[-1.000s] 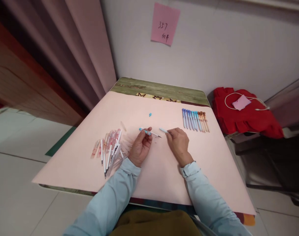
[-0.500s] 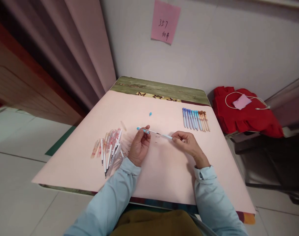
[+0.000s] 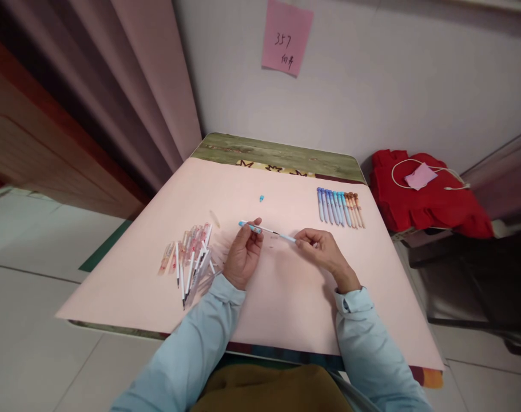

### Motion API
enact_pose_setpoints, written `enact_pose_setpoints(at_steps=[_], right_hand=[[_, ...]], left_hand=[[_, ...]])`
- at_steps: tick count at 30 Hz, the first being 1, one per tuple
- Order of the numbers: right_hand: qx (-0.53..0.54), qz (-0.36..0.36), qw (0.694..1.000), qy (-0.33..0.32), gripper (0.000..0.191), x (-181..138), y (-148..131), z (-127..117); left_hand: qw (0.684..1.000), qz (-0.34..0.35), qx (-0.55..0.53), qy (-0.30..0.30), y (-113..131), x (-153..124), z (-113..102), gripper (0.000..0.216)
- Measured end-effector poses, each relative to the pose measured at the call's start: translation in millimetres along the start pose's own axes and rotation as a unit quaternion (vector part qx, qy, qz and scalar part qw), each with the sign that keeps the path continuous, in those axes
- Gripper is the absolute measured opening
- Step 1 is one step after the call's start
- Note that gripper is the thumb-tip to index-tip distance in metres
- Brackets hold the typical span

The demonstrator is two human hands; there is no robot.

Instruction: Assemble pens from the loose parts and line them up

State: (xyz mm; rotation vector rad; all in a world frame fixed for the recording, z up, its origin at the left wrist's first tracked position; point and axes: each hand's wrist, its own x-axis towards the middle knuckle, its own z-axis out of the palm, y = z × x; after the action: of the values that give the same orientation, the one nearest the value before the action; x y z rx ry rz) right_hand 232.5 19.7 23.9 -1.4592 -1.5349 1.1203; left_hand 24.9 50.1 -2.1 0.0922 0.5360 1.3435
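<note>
My left hand (image 3: pixel 242 256) is closed on the blue upper half of a pen (image 3: pixel 252 227), whose thin refill points to the right. My right hand (image 3: pixel 322 250) pinches a pale blue barrel piece (image 3: pixel 289 237) and holds its end against the refill's tip. Both hands hover just over the pink sheet (image 3: pixel 286 297) near the middle of the table. A small blue cap (image 3: pixel 262 199) lies alone beyond them.
A pile of pink and clear pen parts and white refills (image 3: pixel 190 260) lies left of my left hand. A neat row of blue and orange finished pens (image 3: pixel 339 208) sits at the right rear. A red cloth with a white cable (image 3: pixel 423 194) rests beside the table.
My right hand turned and brought the pale blue barrel piece from beside the refill into line with its tip. My left hand raised the pen half slightly.
</note>
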Motion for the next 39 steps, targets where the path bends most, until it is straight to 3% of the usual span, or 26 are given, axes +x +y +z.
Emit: enact_pose_setpoints(at_steps=[14,22,39], right_hand=[[0.007,-0.004,1.0,0.0,0.024,1,-2,7],[0.059,0.014,0.998,-0.008,0.025,2,0,11],[0.058,0.015,0.998,-0.009,0.025,2,-3,10]], left_hand=[[0.999,-0.007,0.035,-0.014,-2,-4,3,0.004],[0.998,0.016,0.057,-0.035,-2,-5,3,0.005],[0.998,0.012,0.053,-0.019,-1,-5,5,0.004]])
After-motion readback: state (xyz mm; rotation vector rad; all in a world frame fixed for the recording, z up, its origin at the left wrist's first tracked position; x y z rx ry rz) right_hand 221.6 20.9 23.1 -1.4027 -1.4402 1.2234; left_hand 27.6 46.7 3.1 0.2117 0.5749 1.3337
